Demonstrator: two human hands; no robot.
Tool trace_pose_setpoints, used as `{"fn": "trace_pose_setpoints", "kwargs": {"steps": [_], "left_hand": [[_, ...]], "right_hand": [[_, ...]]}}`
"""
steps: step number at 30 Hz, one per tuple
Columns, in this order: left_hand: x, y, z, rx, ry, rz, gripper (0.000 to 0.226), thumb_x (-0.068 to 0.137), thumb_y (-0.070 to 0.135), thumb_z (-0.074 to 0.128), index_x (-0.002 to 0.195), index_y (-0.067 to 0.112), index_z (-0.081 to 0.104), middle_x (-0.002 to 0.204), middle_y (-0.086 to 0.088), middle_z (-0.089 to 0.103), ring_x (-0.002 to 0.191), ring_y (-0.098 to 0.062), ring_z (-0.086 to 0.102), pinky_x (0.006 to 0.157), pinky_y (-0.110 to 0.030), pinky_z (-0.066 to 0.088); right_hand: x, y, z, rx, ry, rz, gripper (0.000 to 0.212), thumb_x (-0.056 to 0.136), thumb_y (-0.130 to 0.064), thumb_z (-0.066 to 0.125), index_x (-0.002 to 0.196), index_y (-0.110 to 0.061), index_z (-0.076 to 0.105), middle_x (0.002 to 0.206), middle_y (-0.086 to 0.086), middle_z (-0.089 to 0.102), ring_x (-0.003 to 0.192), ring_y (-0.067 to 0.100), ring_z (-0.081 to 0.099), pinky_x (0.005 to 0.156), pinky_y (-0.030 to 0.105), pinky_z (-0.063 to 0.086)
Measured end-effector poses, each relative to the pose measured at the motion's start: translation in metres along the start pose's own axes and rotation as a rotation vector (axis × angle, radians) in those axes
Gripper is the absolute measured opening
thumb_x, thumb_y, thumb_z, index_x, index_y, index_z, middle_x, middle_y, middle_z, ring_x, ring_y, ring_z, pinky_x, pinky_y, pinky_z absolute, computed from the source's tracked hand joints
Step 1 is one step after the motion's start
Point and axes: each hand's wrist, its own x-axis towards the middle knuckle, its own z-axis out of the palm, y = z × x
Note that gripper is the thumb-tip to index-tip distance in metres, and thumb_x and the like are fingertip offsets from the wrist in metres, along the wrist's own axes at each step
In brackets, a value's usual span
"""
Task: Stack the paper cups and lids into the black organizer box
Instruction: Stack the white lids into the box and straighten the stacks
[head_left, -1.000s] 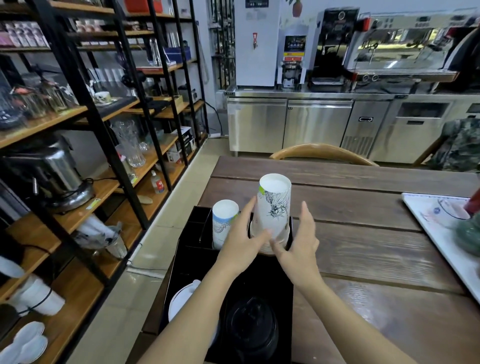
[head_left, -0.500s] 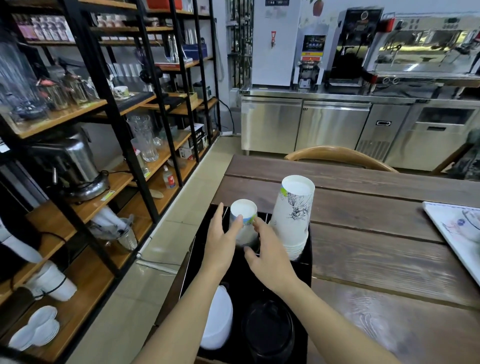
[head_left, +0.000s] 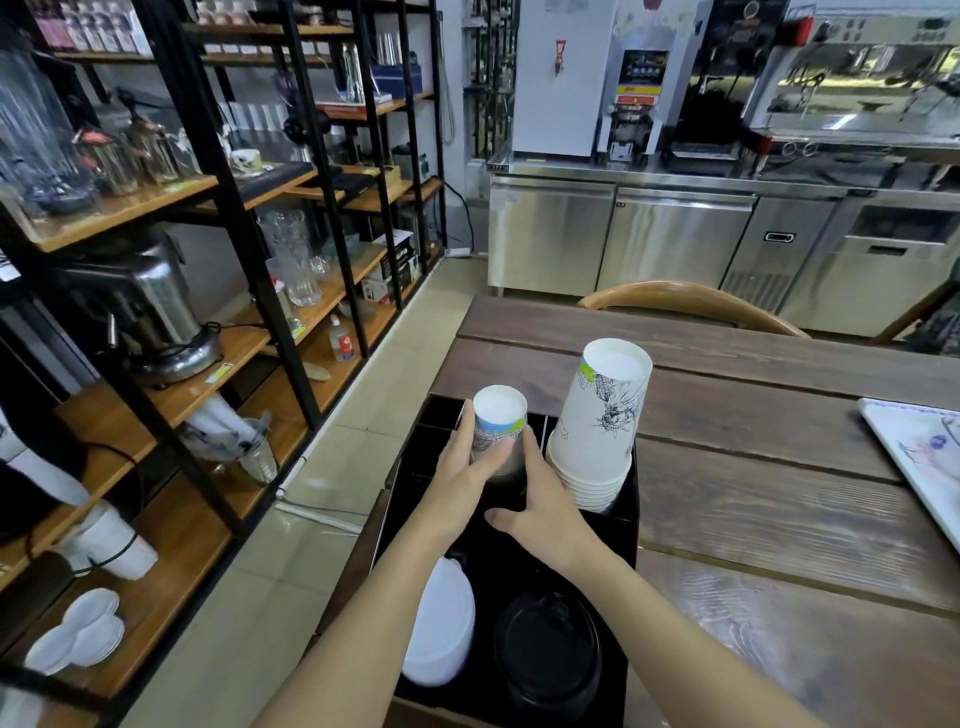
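Observation:
The black organizer box sits at the left edge of the wooden table. In its far right slot stands a tall upside-down stack of large printed paper cups. In the far left slot is a stack of small upside-down paper cups. My left hand and my right hand press against this small stack from both sides. In the near slots lie white lids on the left and black lids on the right.
A white tray lies at the table's right edge. A wooden chair back stands beyond the table. Black-framed wooden shelves with glassware and appliances line the left. Steel counters with coffee machines fill the back.
Both hands left the large cup stack, which stays in the right slot, and moved left onto the small cup stack. The small stack sits slightly lower between the hands than half a second ago.

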Motion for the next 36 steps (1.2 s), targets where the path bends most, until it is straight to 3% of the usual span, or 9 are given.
{"fn": "trace_pose_setpoints", "kwargs": {"steps": [3,8,9,11,13,15,23,30,36], "left_hand": [[0.003,-0.003,0.0,-0.007,0.004,0.015,0.072,0.093,0.029,0.053,0.15,0.034,0.009,0.152,0.012,0.027,0.137,-0.005,0.029,0.109,-0.023,0.025],[0.001,-0.004,-0.002,0.012,0.045,0.069,0.052,0.089,0.031,0.058,0.133,0.044,0.034,0.133,0.015,0.046,0.119,0.003,0.047,0.085,-0.005,0.043],[0.0,-0.005,-0.001,0.036,0.102,0.086,0.052,0.089,0.032,0.059,0.135,0.04,0.036,0.133,0.013,0.046,0.12,0.002,0.046,0.089,-0.006,0.042],[-0.002,-0.009,-0.001,0.19,0.297,0.103,0.054,0.088,0.031,0.06,0.138,0.026,0.04,0.138,0.004,0.047,0.129,-0.01,0.042,0.105,-0.026,0.037],[-0.01,-0.012,0.001,0.305,0.453,0.1,0.047,0.089,0.026,0.059,0.133,0.018,0.045,0.131,-0.001,0.052,0.125,-0.016,0.044,0.107,-0.036,0.036],[-0.022,-0.015,0.005,0.35,0.479,0.103,0.039,0.089,0.022,0.058,0.126,0.014,0.049,0.121,0.0,0.055,0.115,-0.016,0.048,0.1,-0.033,0.038],[-0.066,-0.043,0.021,0.516,0.195,0.055,0.024,0.09,0.022,0.057,0.113,0.013,0.059,0.113,-0.003,0.064,0.107,-0.017,0.059,0.096,-0.034,0.048],[-0.085,-0.046,0.028,0.615,0.08,-0.048,0.039,0.092,0.03,0.053,0.128,0.014,0.049,0.13,-0.004,0.055,0.116,-0.019,0.054,0.087,-0.026,0.043],[-0.092,-0.051,0.034,0.551,-0.072,-0.236,0.053,0.094,0.027,0.048,0.143,0.017,0.031,0.142,-0.007,0.045,0.121,-0.024,0.051,0.096,-0.035,0.047]], "right_hand": [[-0.001,-0.002,-0.004,0.012,0.004,-0.016,0.103,0.055,-0.033,0.062,0.144,-0.037,0.012,0.141,-0.015,0.044,0.134,0.009,0.039,0.113,0.045,0.032],[-0.006,-0.005,-0.007,0.015,0.062,-0.071,0.082,0.062,-0.017,0.065,0.136,-0.028,0.032,0.13,-0.015,0.051,0.123,0.008,0.047,0.106,0.034,0.042],[-0.009,-0.005,-0.008,0.034,0.091,-0.077,0.077,0.068,-0.01,0.065,0.136,-0.026,0.034,0.126,-0.022,0.049,0.121,0.005,0.046,0.105,0.024,0.039],[-0.017,-0.007,-0.012,0.063,0.153,-0.042,0.066,0.08,0.0,0.06,0.138,-0.019,0.037,0.117,-0.025,0.046,0.113,0.003,0.043,0.096,0.014,0.033],[-0.026,-0.005,-0.015,0.057,0.222,0.021,0.048,0.087,-0.003,0.057,0.132,-0.011,0.045,0.114,-0.009,0.051,0.103,0.009,0.047,0.092,0.021,0.038],[-0.034,0.0,-0.019,0.018,0.297,0.069,0.036,0.089,-0.008,0.055,0.124,-0.01,0.051,0.106,-0.004,0.055,0.094,0.013,0.052,0.092,0.031,0.046],[-0.071,0.01,-0.032,-0.103,0.307,0.146,0.019,0.089,-0.016,0.058,0.106,-0.01,0.063,0.087,-0.001,0.061,0.082,0.018,0.056,0.08,0.032,0.047],[-0.106,0.013,-0.026,-0.364,0.2,0.325,0.051,0.087,-0.05,0.055,0.117,-0.009,0.057,0.11,0.01,0.067,0.104,0.029,0.061,0.076,0.032,0.045],[-0.124,0.024,-0.021,-0.156,0.06,0.431,0.062,0.081,-0.057,0.058,0.12,-0.009,0.059,0.118,0.007,0.065,0.108,0.022,0.059,0.071,0.025,0.042]]}}
